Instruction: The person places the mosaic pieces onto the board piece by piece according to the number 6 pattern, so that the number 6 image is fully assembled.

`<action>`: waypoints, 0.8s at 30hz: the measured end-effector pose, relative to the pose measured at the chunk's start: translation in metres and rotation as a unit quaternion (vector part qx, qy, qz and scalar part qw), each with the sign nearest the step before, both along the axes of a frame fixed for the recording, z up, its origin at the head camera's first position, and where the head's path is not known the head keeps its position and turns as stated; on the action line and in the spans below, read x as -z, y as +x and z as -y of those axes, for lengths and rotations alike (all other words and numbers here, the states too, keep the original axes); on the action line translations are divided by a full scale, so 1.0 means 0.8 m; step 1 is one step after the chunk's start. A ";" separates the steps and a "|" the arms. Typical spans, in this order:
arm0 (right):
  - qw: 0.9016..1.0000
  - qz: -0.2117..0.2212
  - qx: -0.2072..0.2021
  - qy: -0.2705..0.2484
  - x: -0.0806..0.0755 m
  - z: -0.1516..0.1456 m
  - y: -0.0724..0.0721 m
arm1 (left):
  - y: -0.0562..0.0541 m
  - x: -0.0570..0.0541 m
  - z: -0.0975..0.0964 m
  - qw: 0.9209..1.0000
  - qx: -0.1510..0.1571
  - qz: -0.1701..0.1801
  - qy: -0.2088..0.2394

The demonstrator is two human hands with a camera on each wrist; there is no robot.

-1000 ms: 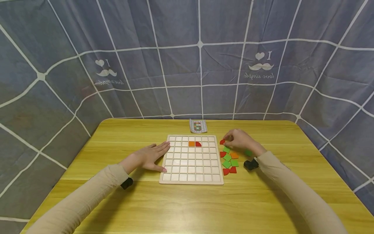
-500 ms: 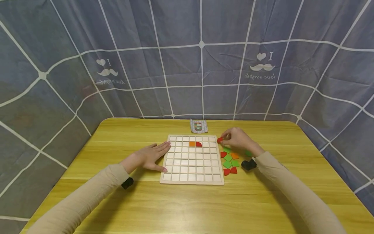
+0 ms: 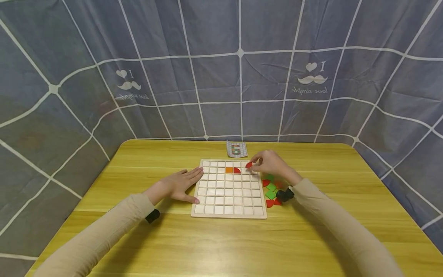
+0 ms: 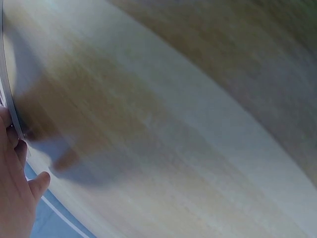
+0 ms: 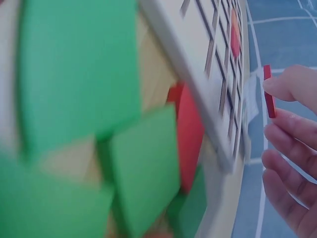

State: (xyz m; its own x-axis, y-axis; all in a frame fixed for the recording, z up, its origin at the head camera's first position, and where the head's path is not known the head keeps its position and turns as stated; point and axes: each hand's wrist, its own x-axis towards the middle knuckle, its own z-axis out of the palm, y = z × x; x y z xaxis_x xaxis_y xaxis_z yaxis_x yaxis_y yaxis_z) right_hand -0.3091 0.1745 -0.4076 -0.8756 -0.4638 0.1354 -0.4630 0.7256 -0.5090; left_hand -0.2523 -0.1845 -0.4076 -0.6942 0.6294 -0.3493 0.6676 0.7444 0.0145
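Note:
A pale wooden grid board [image 3: 228, 192] lies on the table, with an orange square tile [image 3: 229, 170] and a red quarter-round tile [image 3: 237, 170] side by side near its far edge. My left hand [image 3: 180, 186] rests with straight fingers and spread thumb on the board's left edge; the left wrist view catches only part of it. Between thumb and forefinger, my right hand [image 3: 271, 163] pinches another red quarter-round tile [image 3: 248, 165], over the board's far right squares. The right wrist view shows this held tile [image 5: 269, 94] edge-on, its other fingers loosely bent.
Right of the board lie loose green tiles [image 3: 271, 195] and red tiles [image 3: 270, 203], partly hidden by the right arm and its black wrist device [image 3: 285, 194]. A printed pattern card [image 3: 237, 149] lies beyond the board. A grey-blue curtain [image 3: 214, 77] hangs behind the table.
My right hand has carried the red tile leftward from the loose tiles, across the board's right edge, to over its far right squares. The left hand stays on the board's edge.

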 end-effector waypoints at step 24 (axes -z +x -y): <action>0.999 -0.007 -0.044 0.006 -0.003 0.080 -0.008 | -0.001 0.001 -0.002 1.000 0.003 -0.005 -0.003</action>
